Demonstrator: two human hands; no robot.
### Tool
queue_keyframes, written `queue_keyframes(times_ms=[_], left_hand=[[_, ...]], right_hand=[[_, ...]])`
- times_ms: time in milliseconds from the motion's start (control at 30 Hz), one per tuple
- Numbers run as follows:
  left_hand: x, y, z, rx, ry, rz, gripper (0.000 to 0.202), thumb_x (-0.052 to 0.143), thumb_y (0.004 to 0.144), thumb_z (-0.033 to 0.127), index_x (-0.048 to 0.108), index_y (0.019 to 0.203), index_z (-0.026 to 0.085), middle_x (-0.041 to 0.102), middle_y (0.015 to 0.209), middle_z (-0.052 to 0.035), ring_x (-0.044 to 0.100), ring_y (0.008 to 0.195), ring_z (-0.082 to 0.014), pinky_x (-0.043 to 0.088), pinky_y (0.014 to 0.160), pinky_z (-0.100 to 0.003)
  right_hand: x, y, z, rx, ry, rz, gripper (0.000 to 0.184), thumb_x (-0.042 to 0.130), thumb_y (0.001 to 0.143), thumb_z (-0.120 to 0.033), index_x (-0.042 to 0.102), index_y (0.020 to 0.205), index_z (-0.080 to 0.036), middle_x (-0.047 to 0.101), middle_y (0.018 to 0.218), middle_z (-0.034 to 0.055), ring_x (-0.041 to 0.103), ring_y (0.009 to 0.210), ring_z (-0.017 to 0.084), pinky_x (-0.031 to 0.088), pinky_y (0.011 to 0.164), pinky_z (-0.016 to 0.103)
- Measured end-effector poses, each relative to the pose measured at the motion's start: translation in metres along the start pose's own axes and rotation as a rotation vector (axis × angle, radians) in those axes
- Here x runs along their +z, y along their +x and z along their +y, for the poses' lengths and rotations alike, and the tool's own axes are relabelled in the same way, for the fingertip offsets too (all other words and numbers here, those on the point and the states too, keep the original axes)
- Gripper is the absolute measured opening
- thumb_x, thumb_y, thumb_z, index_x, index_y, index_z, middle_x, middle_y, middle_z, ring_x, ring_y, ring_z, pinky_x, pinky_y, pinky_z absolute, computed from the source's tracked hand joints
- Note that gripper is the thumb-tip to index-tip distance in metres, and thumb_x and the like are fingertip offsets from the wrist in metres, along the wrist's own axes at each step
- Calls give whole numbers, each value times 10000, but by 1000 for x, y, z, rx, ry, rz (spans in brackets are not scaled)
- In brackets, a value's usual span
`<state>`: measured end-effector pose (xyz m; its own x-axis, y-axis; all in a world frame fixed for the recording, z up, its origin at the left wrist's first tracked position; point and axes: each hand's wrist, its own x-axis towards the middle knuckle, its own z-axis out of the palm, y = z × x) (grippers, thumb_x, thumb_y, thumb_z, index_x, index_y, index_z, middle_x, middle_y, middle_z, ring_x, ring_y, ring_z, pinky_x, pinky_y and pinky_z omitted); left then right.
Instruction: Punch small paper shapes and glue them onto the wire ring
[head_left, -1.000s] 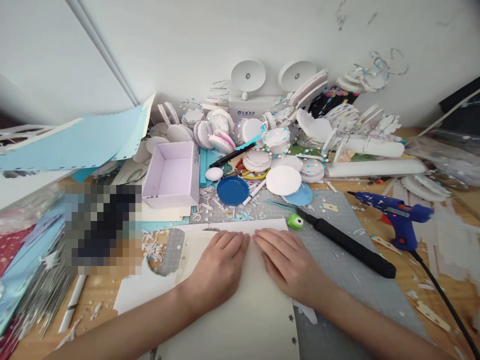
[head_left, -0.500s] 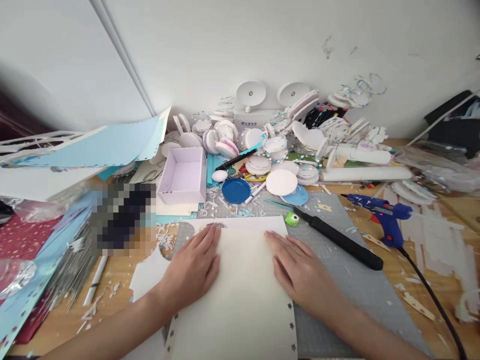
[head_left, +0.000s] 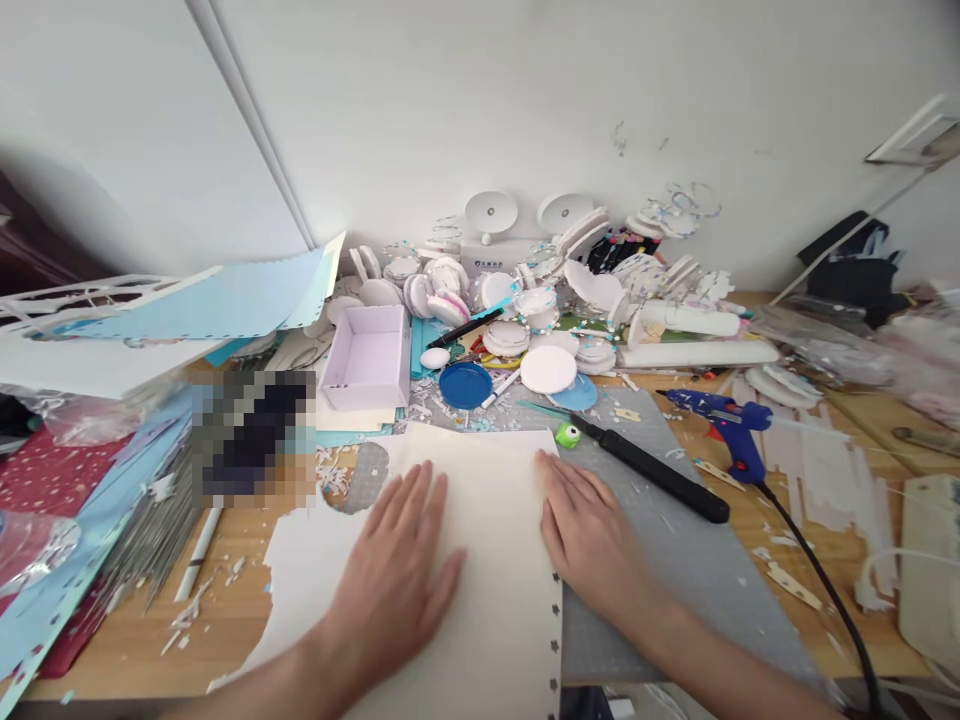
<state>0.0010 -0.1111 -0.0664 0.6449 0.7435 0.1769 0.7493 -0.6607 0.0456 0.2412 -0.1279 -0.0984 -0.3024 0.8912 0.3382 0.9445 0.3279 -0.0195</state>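
A cream sheet of card (head_left: 491,520) with small star holes punched along its right edge lies on a grey cutting mat (head_left: 697,560). My left hand (head_left: 394,585) rests flat on the sheet's left part, fingers spread and stretched forward. My right hand (head_left: 589,535) lies flat over the sheet's right edge, fingers stretched out, partly on the mat. Neither hand holds anything.
A black cutting tool (head_left: 649,467) and a green punch (head_left: 568,435) lie beyond my right hand. A blue glue gun (head_left: 720,415) with a black cord stands at the right. A lilac box (head_left: 367,357), blue lid (head_left: 465,384), white discs (head_left: 548,368) and stacked paper (head_left: 112,330) crowd the back and left.
My hands have slid apart from the sheet's top middle toward its two sides and back toward me. The view has tilted up and shifted right.
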Motion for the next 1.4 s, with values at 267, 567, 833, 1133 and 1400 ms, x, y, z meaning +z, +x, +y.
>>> queue_keyframes(times_ms=[267, 567, 833, 1133, 1400], left_hand=[[-2, -16, -9, 195, -118, -153, 674, 408, 930, 448, 154, 1479, 152, 148, 1538, -152, 161, 1402, -330, 261, 1104, -501], [-21, -9, -46, 309, -232, -297, 615, 436, 918, 432, 237, 1455, 206, 209, 1532, -117, 239, 1381, -328, 288, 1097, -505], [-25, 43, -17, 354, -280, -225, 531, 447, 899, 420, 393, 1367, 177, 373, 1438, -165, 361, 1306, -329, 338, 1054, -509], [9, 40, -8, 332, -263, -264, 666, 409, 900, 498, 199, 1470, 226, 115, 1553, -102, 67, 1416, -333, 139, 1133, -546], [9, 42, -7, 305, -224, -304, 748, 362, 904, 532, 110, 1486, 135, 50, 1555, -105, 1, 1425, -289, 85, 1161, -484]], right_hand=[[-13, -8, -7, -72, 78, -20, 447, 412, 884, -161, 426, 1321, -68, 527, 1322, 149, 485, 1194, 245, 381, 990, 425], [-30, -28, 34, -131, 108, 125, 330, 417, 876, -105, 514, 1191, -111, 648, 1088, 99, 572, 1001, 194, 363, 992, 411], [-20, -26, 108, 204, -309, -4, 381, 496, 873, -392, 592, 1063, -75, 603, 950, 152, 552, 886, 311, 459, 733, 421], [-48, -39, 99, 192, 104, 2, 320, 401, 937, -283, 483, 1215, -147, 554, 1074, 125, 548, 999, 236, 460, 847, 353], [-53, -65, 62, -87, 316, -383, 468, 434, 920, -215, 374, 1374, -315, 542, 1105, 73, 548, 977, 180, 500, 817, 296]])
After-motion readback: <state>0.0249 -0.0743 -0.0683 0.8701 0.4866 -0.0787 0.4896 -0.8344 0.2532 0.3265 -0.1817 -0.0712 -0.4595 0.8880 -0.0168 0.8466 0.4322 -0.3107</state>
